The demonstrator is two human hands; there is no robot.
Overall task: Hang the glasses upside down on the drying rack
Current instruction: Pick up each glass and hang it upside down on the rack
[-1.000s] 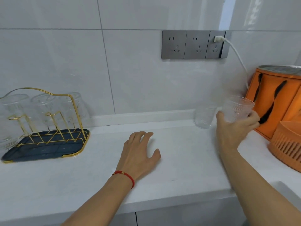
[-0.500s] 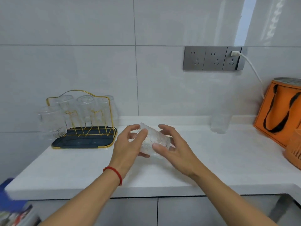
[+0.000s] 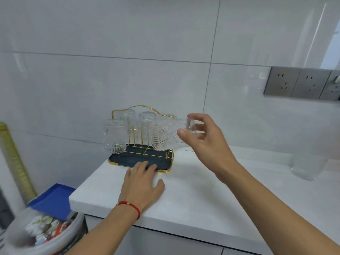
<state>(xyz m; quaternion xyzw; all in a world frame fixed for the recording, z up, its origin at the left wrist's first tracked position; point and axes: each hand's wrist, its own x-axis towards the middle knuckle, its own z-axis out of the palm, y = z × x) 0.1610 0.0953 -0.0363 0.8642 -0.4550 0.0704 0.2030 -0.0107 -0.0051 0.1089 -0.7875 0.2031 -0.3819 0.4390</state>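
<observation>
A gold wire drying rack [image 3: 141, 107] on a dark tray [image 3: 128, 160] stands near the counter's left end. Three clear glasses hang upside down on it, one at the front left [image 3: 115, 136] and two behind [image 3: 127, 116]. My right hand [image 3: 207, 142] holds a patterned clear glass [image 3: 165, 135] by its base, tilted on its side with the mouth toward the rack's right front pegs. My left hand [image 3: 142, 184] lies flat on the counter, fingertips on the tray's front edge. Another clear glass [image 3: 305, 167] stands upright at the right by the wall.
The white counter [image 3: 202, 196] ends just left of the rack. Below that edge sit a blue bin lid [image 3: 53, 199] and a bag of rubbish [image 3: 42, 230]. Grey wall sockets [image 3: 301, 86] are at the upper right.
My right hand has carried the glass left to the rack and now holds it alone. My left hand let go and dropped to the tray's edge. The view swung left.
</observation>
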